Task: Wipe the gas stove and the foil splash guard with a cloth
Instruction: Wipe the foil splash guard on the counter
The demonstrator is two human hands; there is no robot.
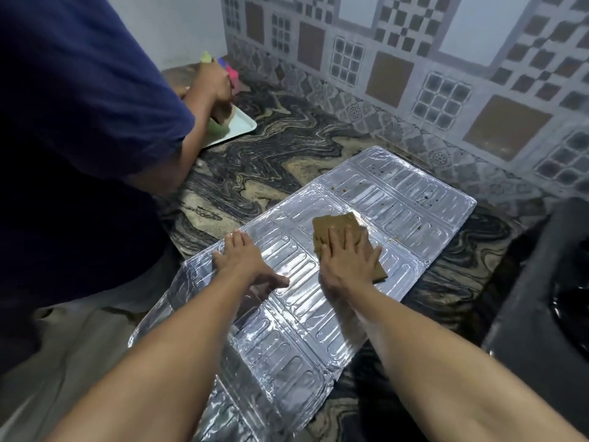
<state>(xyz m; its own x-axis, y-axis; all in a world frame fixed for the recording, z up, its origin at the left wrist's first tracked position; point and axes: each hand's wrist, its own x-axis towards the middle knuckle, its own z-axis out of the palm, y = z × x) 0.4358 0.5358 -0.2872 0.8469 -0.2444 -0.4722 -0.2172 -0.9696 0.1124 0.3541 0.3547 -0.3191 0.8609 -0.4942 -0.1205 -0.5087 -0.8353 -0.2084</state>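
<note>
Near edge of foil: I see the foil splash guard point(287, 314) lying flat on the patterned counter point(255, 161), with its closest panel hanging past the counter's front edge. If I lean on that unsupported part it could crease or slide toward me.

Left hand: my left hand point(245, 260) lies flat on the guard's left panel, fingers straight and spread, gripping nothing. It is the only thing pinning the sheet, so if it lifts, I judge the foil will skate under the wiping stroke.

Right hand: my right hand point(347, 256) presses palm-down, fingers straight, on the brown cloth point(338, 228) at the middle of the guard. Nothing is curled round the cloth, so a fast stroke could leave it behind or bunch it up.

Embossed ribs: thin foil may tear or dent if I bear down hard across the fold lines.

Far panel: brown specks point(376, 186) show there, beyond the cloth. Reaching for them means shifting my weight forward, which risks buckling the sheet.

Stove: the dark body at the right edge point(541, 282) may be the gas stove, but I cannot tell.

Other person: a second person point(79, 122) works over a pale tray point(239, 126) at far left. Their arm is near the guard's far left, and a wide stroke could bump it.
</note>
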